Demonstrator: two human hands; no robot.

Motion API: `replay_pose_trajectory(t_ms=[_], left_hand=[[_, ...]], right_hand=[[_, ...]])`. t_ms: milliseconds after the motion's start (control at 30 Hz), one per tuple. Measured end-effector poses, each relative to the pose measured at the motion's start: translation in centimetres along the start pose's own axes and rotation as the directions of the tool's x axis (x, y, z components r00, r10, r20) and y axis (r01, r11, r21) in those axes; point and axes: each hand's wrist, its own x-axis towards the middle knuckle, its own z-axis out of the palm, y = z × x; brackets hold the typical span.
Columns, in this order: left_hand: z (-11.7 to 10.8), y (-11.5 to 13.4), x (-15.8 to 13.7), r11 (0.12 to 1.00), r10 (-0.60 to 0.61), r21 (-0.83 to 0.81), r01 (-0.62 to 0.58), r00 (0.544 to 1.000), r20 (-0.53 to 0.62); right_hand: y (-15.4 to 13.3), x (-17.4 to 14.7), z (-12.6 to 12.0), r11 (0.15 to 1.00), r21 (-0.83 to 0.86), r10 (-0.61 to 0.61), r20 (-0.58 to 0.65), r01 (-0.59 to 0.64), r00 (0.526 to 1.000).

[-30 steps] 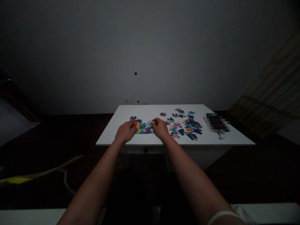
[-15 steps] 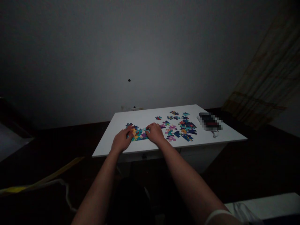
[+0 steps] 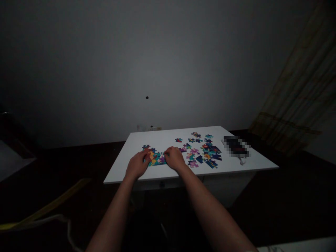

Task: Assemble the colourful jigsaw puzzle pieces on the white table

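A joined section of a colourful jigsaw puzzle [image 3: 156,158] lies flat near the front of the white table, between my two hands. My left hand [image 3: 137,165] rests at its left edge, thumb and fingers apart and touching the pieces. At the right edge, my right hand [image 3: 174,158] has its fingers bent and pinched together on a jigsaw piece, mostly hidden under the fingertips. Just right of that hand, loose pink pieces [image 3: 194,151] lie scattered. Further right is a heap of dark blue jigsaw pieces [image 3: 211,148], some overlapping.
The white table [image 3: 120,171] stands close to a grey wall [image 3: 105,70]. A pixelated dark object [image 3: 236,145] with a pale strap lies on its right side. A single red and teal piece [image 3: 179,140] sits toward the back. A curtain [image 3: 288,105] hangs at right.
The view has tilted up a little, so the table appears lower. Both hands stay at the joined puzzle, with only slight finger movement.
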Motion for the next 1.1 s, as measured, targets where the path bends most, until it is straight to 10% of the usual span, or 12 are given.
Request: replay_pose_trajectory(t_ms=[767,1100], left_hand=[[-0.1,-0.3,0.0,0.985,0.078,0.149,-0.092,0.993,0.093],[0.4,-0.5,-0.2,0.996,-0.058,-0.064,0.060,0.998,0.025]], right_hand=[[-0.1,0.0,1.1,0.985,0.172,-0.013,-0.108,0.032,0.994],[-0.4,-0.5,0.1,0.989,-0.098,-0.115,-0.023,0.112,0.993]])
